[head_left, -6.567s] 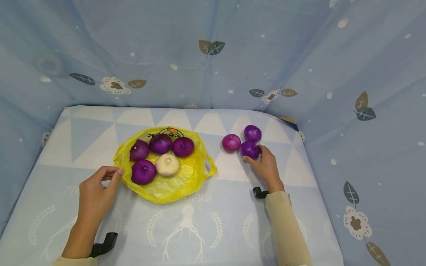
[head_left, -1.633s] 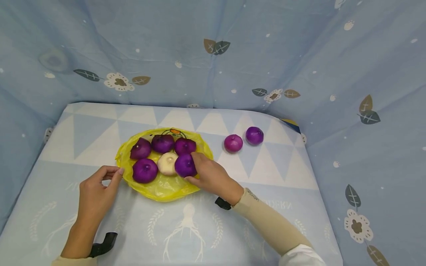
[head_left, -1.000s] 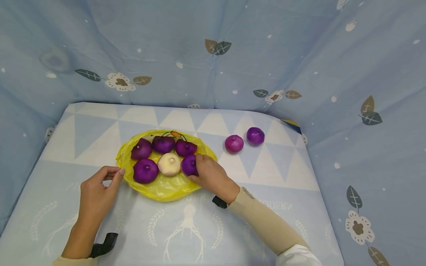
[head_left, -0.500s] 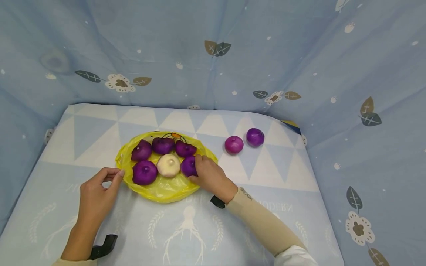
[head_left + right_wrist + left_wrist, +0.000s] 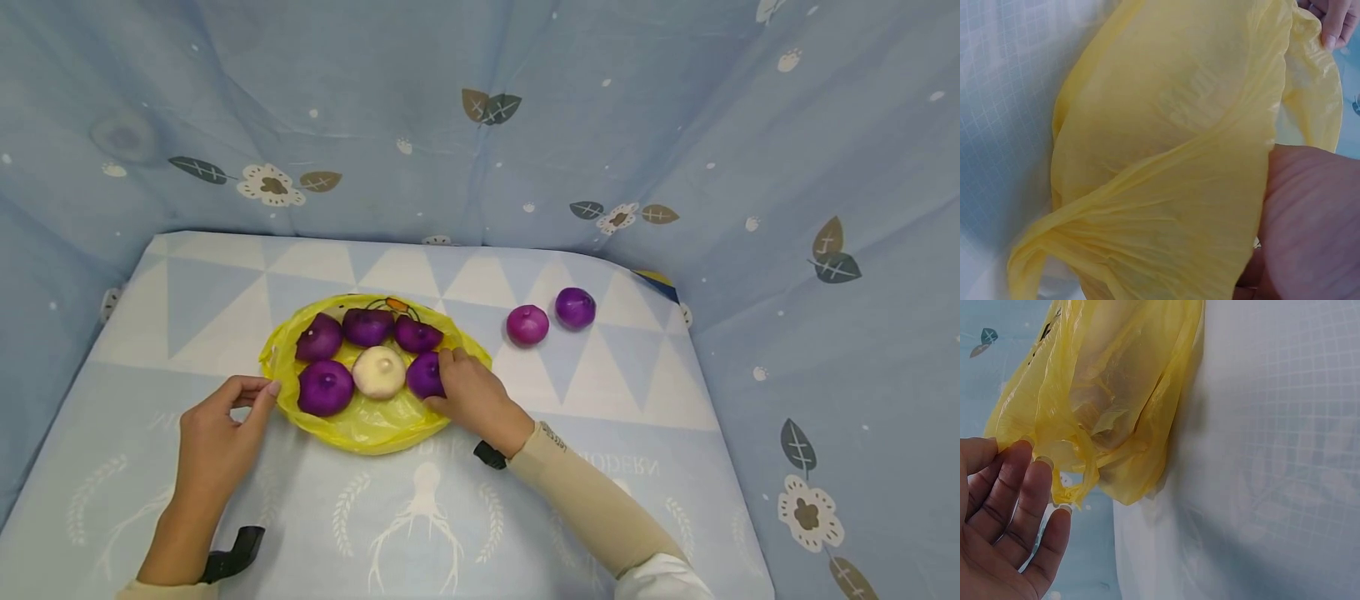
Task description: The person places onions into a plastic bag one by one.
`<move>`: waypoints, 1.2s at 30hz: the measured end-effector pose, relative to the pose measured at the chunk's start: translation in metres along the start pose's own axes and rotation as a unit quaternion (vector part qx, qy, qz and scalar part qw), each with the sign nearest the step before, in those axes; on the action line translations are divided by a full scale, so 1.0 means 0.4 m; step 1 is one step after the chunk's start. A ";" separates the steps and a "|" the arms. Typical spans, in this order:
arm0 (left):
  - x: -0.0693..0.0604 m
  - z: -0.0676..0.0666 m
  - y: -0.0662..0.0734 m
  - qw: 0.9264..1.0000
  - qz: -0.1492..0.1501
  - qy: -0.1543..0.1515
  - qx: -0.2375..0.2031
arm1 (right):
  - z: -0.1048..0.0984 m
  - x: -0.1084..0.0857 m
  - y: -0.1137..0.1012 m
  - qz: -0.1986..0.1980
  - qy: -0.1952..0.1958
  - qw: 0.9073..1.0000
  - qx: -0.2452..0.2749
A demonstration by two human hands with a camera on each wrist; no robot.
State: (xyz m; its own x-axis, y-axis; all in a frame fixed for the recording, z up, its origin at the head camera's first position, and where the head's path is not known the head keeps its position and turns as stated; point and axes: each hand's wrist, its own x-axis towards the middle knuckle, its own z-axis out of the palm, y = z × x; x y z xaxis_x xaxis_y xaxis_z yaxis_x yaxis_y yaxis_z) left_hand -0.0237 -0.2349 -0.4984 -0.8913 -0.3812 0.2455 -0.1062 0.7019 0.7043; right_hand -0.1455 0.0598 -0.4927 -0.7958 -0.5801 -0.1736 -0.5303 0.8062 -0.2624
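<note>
A yellow plastic bag (image 5: 367,433) lies spread open on the table and holds several purple onions (image 5: 326,388) and one white onion (image 5: 378,372). My left hand (image 5: 221,437) pinches the bag's left rim between thumb and forefinger; in the left wrist view its other fingers (image 5: 1029,506) stay apart from the plastic. At the bag's right side, my right hand (image 5: 480,398) grips a purple onion (image 5: 424,375), which sits beside the white one. In the right wrist view the bag wall (image 5: 1166,156) hides that onion and most of the fingers.
Two purple onions, a redder one (image 5: 527,326) and a darker one (image 5: 575,309), lie on the table to the right of the bag. A patterned blue cloth (image 5: 480,167) hangs behind the table (image 5: 420,542) and along its sides.
Since the oldest frame, my right hand has carried one purple onion leftward from the group of three into the bag. Over the last second both hands have barely moved.
</note>
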 end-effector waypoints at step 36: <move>0.002 -0.007 -0.002 1.000 0.006 0.007 -0.009 | -0.059 -0.055 -0.019 -0.015 0.030 0.999 -0.006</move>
State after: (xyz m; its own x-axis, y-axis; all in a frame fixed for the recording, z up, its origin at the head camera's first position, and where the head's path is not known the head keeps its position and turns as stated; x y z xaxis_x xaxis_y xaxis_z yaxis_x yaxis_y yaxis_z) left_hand -0.0233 -0.2375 -0.4970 -0.8864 -0.3814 0.2625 -0.0880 0.6953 0.7133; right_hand -0.1310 0.0693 -0.4644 -0.7949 -0.5968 -0.1089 -0.5580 0.7897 -0.2549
